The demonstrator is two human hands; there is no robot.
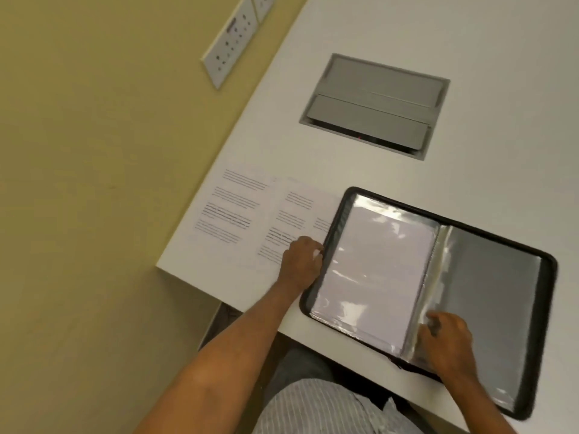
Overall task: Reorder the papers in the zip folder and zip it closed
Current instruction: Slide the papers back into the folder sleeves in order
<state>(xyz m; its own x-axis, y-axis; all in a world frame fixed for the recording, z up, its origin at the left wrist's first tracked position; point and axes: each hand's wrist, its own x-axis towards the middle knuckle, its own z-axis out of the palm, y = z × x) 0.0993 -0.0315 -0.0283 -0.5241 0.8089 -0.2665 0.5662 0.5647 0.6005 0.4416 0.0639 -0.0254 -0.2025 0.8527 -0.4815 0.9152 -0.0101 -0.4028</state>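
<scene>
Hands (300, 264) grip open zip folder (501, 292); papers (238, 211) beside.

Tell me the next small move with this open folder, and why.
Probably lift the nearest printed sheet with the left hand and slide it into a sleeve. The folder lies open, printed sheets lie outside it, and the right hand holds the sleeves at the spine.

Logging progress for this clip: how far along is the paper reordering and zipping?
Done: two printed white sheets lie out on the white table. In hand: the black zip folder lies open; the left hand rests at its edge, and the right hand pinches clear plastic sleeves. Left: returning the sheets and zipping.
</scene>
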